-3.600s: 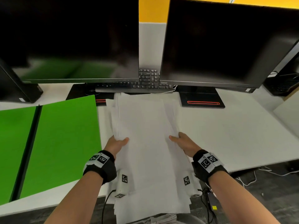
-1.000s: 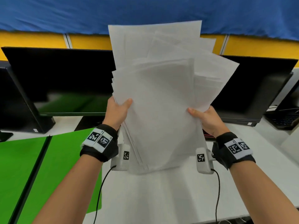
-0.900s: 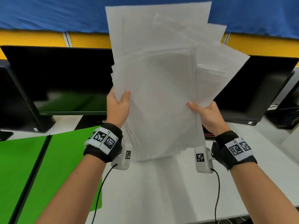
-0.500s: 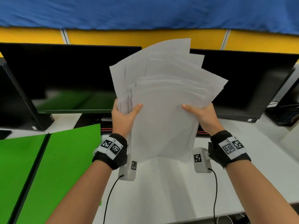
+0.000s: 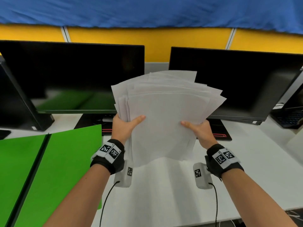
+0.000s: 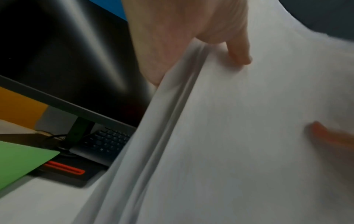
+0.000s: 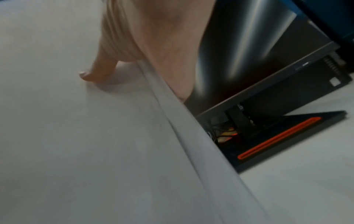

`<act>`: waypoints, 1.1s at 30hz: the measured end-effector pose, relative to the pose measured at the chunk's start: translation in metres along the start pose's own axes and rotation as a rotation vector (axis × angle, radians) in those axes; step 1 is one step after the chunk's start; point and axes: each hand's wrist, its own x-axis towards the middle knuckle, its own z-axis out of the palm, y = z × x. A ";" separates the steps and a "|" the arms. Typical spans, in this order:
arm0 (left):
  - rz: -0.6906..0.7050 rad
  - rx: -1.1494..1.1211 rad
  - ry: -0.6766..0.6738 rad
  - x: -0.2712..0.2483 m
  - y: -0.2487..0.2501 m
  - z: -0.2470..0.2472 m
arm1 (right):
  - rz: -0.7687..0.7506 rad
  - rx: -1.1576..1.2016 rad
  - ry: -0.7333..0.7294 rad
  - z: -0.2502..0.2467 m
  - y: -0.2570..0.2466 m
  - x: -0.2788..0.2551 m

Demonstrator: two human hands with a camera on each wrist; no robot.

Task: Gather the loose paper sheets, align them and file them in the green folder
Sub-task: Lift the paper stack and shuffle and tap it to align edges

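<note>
The paper stack (image 5: 164,122) is up off the desk (image 5: 164,194), standing nearly on end between the 2 hands, long axis running up and away from the person, top edges fanned out unevenly toward the 2 black monitors (image 5: 72,76) behind. The lower edge hangs just above the white desk, close to the wrists.

Left hand (image 5: 123,127) grips the stack's left edge: thumb laid across the near face, the other fingers hidden behind the sheets. From the left wrist view the thumb (image 6: 239,51) presses the front sheet and the layered edges run down past the palm. Right hand (image 5: 199,131) clamps the right edge the same way, thumb (image 7: 95,72) flat on the front sheet, fingers out of sight behind.

The green folder (image 5: 49,169) lies open and flat on the desk just left of the left wrist, spine running away from the person.

Against a second ago, the stack has dropped: it then rose well above the monitors' tops, and now its upper edges sit across the screens. The fan is tighter too, and both hands have come lower.
</note>
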 end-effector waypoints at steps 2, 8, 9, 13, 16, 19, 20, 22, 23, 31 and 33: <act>-0.049 0.023 -0.020 -0.005 -0.014 0.002 | 0.034 0.001 0.007 0.002 0.009 -0.001; 0.005 -0.007 0.080 -0.006 0.000 0.027 | -0.067 0.032 0.199 0.025 -0.010 0.006; 0.039 -0.023 0.087 -0.005 0.008 0.030 | -0.100 0.044 0.213 0.026 -0.016 0.007; 0.110 -0.061 0.082 0.002 0.019 0.025 | -0.122 0.016 0.141 0.015 -0.026 0.007; 0.005 -0.023 0.056 0.002 0.000 0.016 | 0.001 -0.037 0.036 0.011 -0.009 0.002; -0.073 0.022 0.016 -0.003 -0.015 0.013 | 0.078 -0.017 0.050 0.016 0.003 0.001; -0.079 0.019 0.027 -0.003 -0.017 0.013 | 0.081 -0.016 0.062 0.017 0.005 0.002; -0.088 -0.012 0.057 -0.002 -0.019 0.011 | 0.070 -0.034 0.066 0.018 0.004 0.004; -0.090 -0.031 0.069 -0.001 -0.020 0.011 | 0.054 -0.043 0.064 0.018 0.003 0.004; -0.042 -0.070 0.095 0.001 -0.016 0.009 | -0.055 -0.111 0.010 0.016 -0.007 -0.001; -0.040 -0.084 0.119 0.003 -0.016 0.007 | -0.061 -0.128 -0.030 0.014 -0.011 -0.003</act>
